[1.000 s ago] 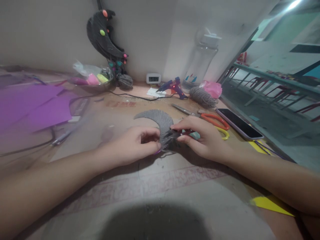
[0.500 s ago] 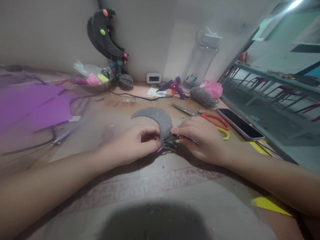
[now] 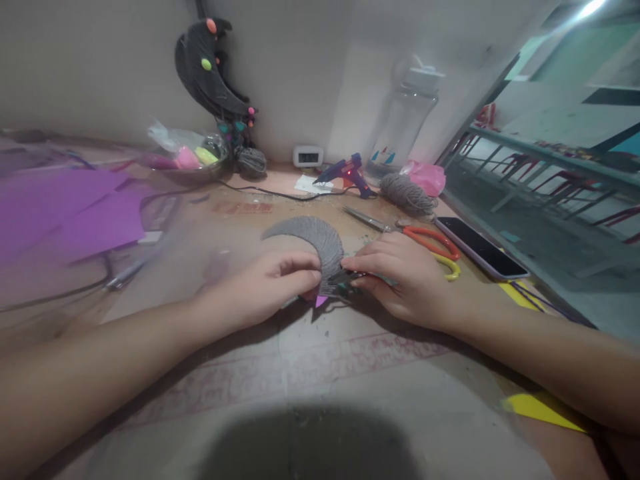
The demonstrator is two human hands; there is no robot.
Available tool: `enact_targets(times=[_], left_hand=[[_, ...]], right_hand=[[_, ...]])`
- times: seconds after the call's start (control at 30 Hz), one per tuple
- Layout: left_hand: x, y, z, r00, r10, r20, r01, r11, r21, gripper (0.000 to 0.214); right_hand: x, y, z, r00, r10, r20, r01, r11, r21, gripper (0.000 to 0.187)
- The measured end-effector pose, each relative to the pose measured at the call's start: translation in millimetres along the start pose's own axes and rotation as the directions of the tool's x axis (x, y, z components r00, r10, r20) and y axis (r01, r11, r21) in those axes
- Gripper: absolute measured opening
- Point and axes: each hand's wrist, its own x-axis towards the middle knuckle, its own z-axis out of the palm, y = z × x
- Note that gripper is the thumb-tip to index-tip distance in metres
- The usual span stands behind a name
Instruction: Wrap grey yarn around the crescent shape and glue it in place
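A crescent moon shape (image 3: 320,241) wound in grey yarn is held upright-curved just above the table, its purple tip (image 3: 321,301) bare at the bottom. My left hand (image 3: 285,280) is closed, thumb and fingers pinching the crescent's inner edge near that lower end. On the outer edge, my right hand (image 3: 395,273) has its fingers drawn together on grey yarn; the strand itself is mostly hidden and blurred. Scissors (image 3: 425,241) with orange handles lie just behind my right hand, and a yellow handle shows beside them.
A glue gun (image 3: 345,173) with a red light, a ball of grey yarn (image 3: 407,193) and a clear bottle (image 3: 403,127) stand at the back. A phone (image 3: 481,248) lies at right, purple sheets (image 3: 75,213) at left. A darker decorated crescent (image 3: 205,70) hangs on the wall.
My left thumb has shifted upward along the crescent, and more of its purple tip shows. The dark strands by my right fingertips no longer cross the crescent's lower end.
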Motion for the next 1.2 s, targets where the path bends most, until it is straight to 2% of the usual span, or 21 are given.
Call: enact_targets(times=[0.13, 0.27, 0.5, 0.67, 0.77, 0.93, 1.2], left_hand=[[1, 1, -0.5, 0.998, 0.054, -0.024, -0.053, 0.997, 0.056, 0.022], [-1, 3, -1.4, 0.999, 0.037, -0.02, -0.036, 0.998, 0.05, 0.023], [-1, 3, -0.7, 0.998, 0.047, -0.038, -0.039, 0.984, 0.172, 0.024], [0, 0, 1.1, 0.999, 0.036, -0.018, -0.034, 0.997, 0.07, 0.017], [0, 0, 2.7, 1.0, 0.016, -0.003, -0.016, 1.0, 0.027, 0.016], [-2, -1, 4.4, 1.0, -0.027, 0.009, 0.026, 0.999, 0.036, 0.02], [-5, 1, 4.4, 1.0, -0.031, 0.0, 0.03, 0.997, 0.071, 0.017]], right_hand=[[0, 0, 0, 1.0, 0.003, 0.004, -0.003, 1.0, 0.01, 0.015], [0, 0, 0, 1.0, -0.011, -0.006, 0.011, 1.0, -0.019, 0.014], [-1, 0, 0, 1.0, -0.003, 0.003, 0.004, 1.0, -0.017, 0.017], [-1, 1, -1, 1.0, 0.01, 0.0, -0.01, 1.0, 0.008, 0.017], [0, 1, -3, 1.0, 0.001, -0.025, -0.003, 0.998, -0.069, 0.015], [3, -1, -8, 0.997, -0.061, -0.037, 0.051, 0.973, -0.226, 0.015], [3, 0, -8, 0.999, -0.031, -0.013, 0.027, 0.97, -0.24, 0.014]])
